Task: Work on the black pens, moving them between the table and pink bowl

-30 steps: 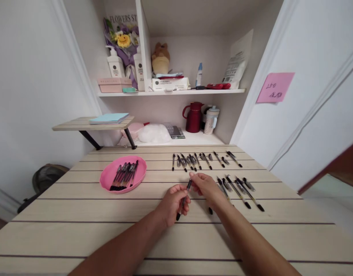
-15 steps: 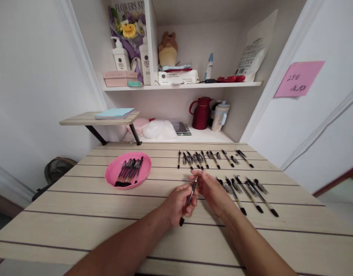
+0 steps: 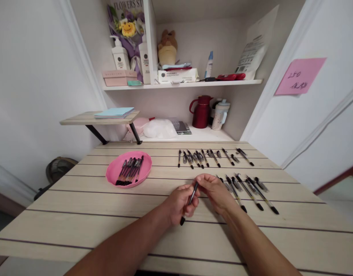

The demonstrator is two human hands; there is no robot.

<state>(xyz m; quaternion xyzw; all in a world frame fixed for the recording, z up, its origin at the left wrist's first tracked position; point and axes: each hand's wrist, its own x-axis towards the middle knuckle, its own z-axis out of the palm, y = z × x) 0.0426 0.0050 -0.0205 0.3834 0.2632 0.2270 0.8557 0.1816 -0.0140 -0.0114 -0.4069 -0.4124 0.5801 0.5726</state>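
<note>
My left hand (image 3: 182,203) is closed round a black pen (image 3: 193,194), which slants with its black lower end sticking out below the fingers. At the pen's upper end my right hand (image 3: 212,189) is closed, thumb and fingertips pinched on the tip; any small part between them is hidden. Right of my hands lie several uncapped pens (image 3: 249,193) with loose clear-and-black caps (image 3: 261,184) beside them. Farther back is a row of more pens (image 3: 214,158) and caps. On the left, a pink tray (image 3: 148,163) holds several capped pens (image 3: 131,171).
A small wooden riser (image 3: 79,119) with blue paper (image 3: 115,112) stands at the back left of the slatted table (image 3: 113,214). Behind the table, a shelf holds a red jug (image 3: 201,112), a pale cup (image 3: 220,115) and a white plastic bag (image 3: 159,129).
My right hand's fingers have closed in from beside the pen onto its upper tip, which was bare before. My left hand keeps its hold on the pen.
</note>
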